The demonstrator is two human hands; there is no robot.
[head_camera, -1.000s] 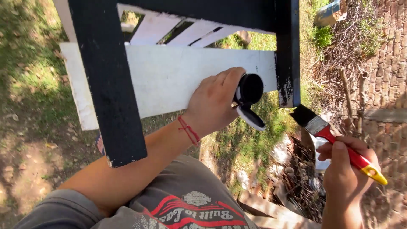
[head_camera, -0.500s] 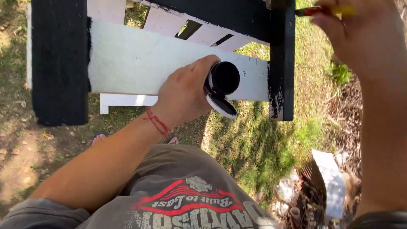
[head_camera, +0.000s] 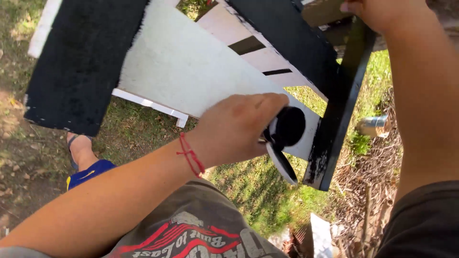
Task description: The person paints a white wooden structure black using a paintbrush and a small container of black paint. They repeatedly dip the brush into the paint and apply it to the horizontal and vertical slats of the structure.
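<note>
Seen from above, the left hand (head_camera: pixel 236 129), forearm reaching in from bottom left, is closed around a small paint pot (head_camera: pixel 287 128) with black inside, its lid hanging open below the fingers. The pot sits before a half-painted wooden chair (head_camera: pixel 191 71), white and black. The right hand (head_camera: pixel 380 12) is raised at top right; whether it grips anything cannot be told.

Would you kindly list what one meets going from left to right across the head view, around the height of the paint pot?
Sandalled foot → red string bracelet → left hand → small pot of black paint → black-painted wooden upright → metal can on the grass → right forearm.
</note>
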